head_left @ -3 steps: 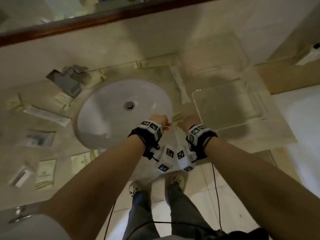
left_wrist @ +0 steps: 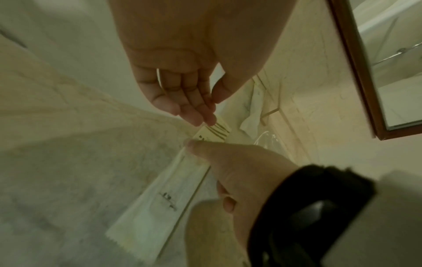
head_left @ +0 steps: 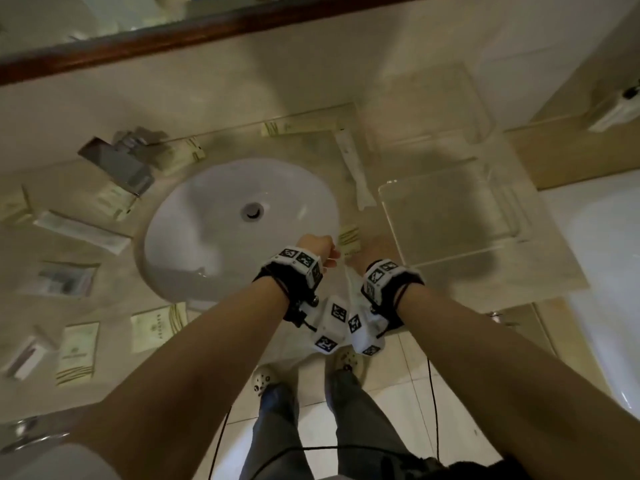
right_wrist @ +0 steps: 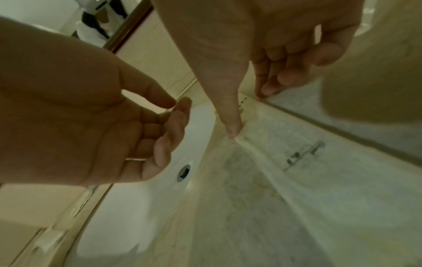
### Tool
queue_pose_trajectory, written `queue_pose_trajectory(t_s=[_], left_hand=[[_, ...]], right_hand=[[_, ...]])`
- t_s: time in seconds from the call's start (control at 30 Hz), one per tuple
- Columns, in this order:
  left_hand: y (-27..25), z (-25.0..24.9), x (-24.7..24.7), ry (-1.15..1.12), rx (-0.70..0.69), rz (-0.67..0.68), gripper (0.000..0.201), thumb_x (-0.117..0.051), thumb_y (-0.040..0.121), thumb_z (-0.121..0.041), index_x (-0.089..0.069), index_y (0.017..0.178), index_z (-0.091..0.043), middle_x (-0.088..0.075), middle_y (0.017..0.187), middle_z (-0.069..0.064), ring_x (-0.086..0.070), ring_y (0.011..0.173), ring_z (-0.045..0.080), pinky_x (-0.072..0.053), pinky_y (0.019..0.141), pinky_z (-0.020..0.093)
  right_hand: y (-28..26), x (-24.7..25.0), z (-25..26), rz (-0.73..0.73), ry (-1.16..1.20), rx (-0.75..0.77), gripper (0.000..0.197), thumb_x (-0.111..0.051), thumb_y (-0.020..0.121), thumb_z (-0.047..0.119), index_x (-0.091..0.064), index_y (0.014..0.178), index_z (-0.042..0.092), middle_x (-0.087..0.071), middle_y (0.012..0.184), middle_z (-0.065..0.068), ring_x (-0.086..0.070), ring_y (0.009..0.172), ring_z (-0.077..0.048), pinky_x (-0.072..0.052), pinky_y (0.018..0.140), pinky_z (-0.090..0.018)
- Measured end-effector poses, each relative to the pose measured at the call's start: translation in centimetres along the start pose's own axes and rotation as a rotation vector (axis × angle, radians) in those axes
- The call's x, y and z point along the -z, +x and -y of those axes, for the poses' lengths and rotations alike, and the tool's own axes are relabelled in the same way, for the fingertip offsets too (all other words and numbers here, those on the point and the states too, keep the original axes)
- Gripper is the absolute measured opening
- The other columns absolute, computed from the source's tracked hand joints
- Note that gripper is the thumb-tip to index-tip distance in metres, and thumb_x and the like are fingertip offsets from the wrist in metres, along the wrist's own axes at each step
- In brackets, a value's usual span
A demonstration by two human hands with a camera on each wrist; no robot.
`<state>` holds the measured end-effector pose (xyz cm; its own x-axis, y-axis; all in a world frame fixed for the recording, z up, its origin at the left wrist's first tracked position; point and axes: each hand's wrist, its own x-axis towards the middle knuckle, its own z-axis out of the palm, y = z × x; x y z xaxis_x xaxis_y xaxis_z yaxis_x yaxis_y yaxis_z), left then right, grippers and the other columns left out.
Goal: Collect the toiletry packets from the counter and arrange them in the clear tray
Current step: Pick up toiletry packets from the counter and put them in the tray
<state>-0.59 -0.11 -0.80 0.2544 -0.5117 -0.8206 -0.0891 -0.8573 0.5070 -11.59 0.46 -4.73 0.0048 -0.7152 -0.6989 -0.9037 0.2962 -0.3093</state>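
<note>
The left hand (left_wrist: 182,86) is hovering with a slack, empty grip above the far end of the long packet (left_wrist: 157,195), which is lying on the bench (head_left: 242,344) right of the sink (head_left: 207,244), near-to-far; the right hand (left_wrist: 242,166) is pinching it (thumb on top), the clear tray (head_left: 450,265) lying further right.

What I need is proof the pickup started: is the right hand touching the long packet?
Touching. In the right wrist view the thumb of the right hand presses into the long packet, creasing it.
</note>
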Motion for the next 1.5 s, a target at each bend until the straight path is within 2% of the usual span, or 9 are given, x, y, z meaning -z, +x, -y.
queue_pose_trajectory(t_s=[0.23,0.37,0.5,0.7,0.87,1.03,1.13,1.2,1.5], left_hand=[[1.0,2.0,-0.1,-0.019,0.007,0.022,0.022,-0.040,0.095,-0.012,-0.053,0.080,-0.003,-0.058,0.066,0.004,-0.052,0.053,0.015,-0.038,0.047,0.022],[0.7,1.7,1.0,0.022,-0.013,0.034,0.031,-0.039,0.097,-0.013,-0.049,0.068,-0.007,-0.057,0.066,0.004,-0.051,0.054,0.015,-0.038,0.050,0.024],[0.5,0.4,1.7,0.079,-0.061,0.066,0.028,-0.038,0.097,-0.014,-0.052,0.075,-0.006,-0.058,0.067,0.003,-0.051,0.055,0.015,-0.037,0.049,0.023],[-0.1,-3.0,0.0,0.192,-0.183,0.084,0.025,-0.037,0.097,-0.014,-0.055,0.109,0.000,-0.063,0.092,0.012,-0.050,0.055,0.014,-0.038,0.048,0.024],[1.9,-6.9,-3.6,0.307,-0.228,0.008,0.035,-0.040,0.096,-0.011,-0.047,0.062,-0.009,-0.051,0.067,0.007,-0.047,0.056,0.018,-0.040,0.060,0.026],[5.1,-10.1,-6.8,0.390,-0.217,-0.187,0.037,-0.046,0.092,-0.013,-0.042,0.056,-0.011,-0.043,0.058,0.005,-0.045,0.057,0.023,-0.036,0.062,0.027],[6.4,-11.2,-7.7,0.343,-0.172,-0.285,0.022,-0.053,0.092,-0.018,-0.061,0.100,0.000,-0.061,0.103,0.020,-0.061,0.093,0.031,-0.036,0.059,0.025],[7.4,-11.6,-8.5,0.381,-0.127,-0.376,0.047,-0.056,0.091,-0.016,-0.045,0.130,0.006,-0.046,0.136,0.023,-0.048,0.124,0.034,-0.039,0.078,0.032],[6.2,-11.9,-7.8,0.415,-0.146,-0.470,0.022,-0.038,0.094,-0.018,-0.050,0.107,-0.005,-0.053,0.126,0.026,-0.051,0.115,0.039,-0.041,0.095,0.038]], right_hand=[[0.0,-3.2,0.5,-0.060,-0.066,-0.018,0.069,-0.042,0.093,0.021,-0.003,0.149,0.013,-0.018,0.150,-0.032,-0.038,0.126,-0.053,-0.041,0.095,-0.060],[0.1,-1.0,1.4,-0.022,0.173,-0.020,0.051,-0.040,0.097,0.021,-0.025,0.143,0.004,-0.030,0.149,-0.019,-0.034,0.135,-0.036,-0.034,0.109,-0.043],[-0.2,1.2,1.7,0.021,0.287,0.132,0.036,-0.044,0.093,0.017,-0.047,0.125,0.000,-0.064,0.107,-0.018,-0.063,0.094,-0.030,-0.050,0.085,-0.040],[-1.5,7.4,-0.2,-0.026,0.465,0.195,0.024,-0.040,0.096,0.023,-0.044,0.116,0.010,-0.059,0.071,-0.004,-0.056,0.056,-0.017,-0.046,0.052,-0.026],[1.6,12.9,-2.4,-0.099,0.437,0.182,0.030,-0.038,0.096,0.025,-0.048,0.117,0.006,-0.062,0.072,-0.001,-0.059,0.057,-0.016,-0.041,0.049,-0.024],[6.1,17.6,-4.6,-0.128,0.444,0.229,0.026,-0.036,0.095,0.020,-0.047,0.115,0.008,-0.061,0.072,0.000,-0.056,0.056,-0.015,-0.038,0.050,-0.025],[7.7,19.4,-5.5,-0.090,0.418,0.277,0.021,-0.035,0.096,0.021,-0.046,0.110,0.010,-0.060,0.071,0.003,-0.056,0.055,-0.013,-0.038,0.051,-0.025],[9.0,20.5,-6.1,-0.061,0.382,0.309,0.022,-0.035,0.096,0.021,-0.049,0.107,0.008,-0.061,0.069,0.004,-0.057,0.055,-0.012,-0.038,0.051,-0.024],[11.8,21.2,-8.9,-0.091,0.456,0.334,0.025,-0.039,0.091,0.018,-0.052,0.108,0.005,-0.062,0.067,0.002,-0.056,0.049,-0.013,-0.037,0.034,-0.014]])
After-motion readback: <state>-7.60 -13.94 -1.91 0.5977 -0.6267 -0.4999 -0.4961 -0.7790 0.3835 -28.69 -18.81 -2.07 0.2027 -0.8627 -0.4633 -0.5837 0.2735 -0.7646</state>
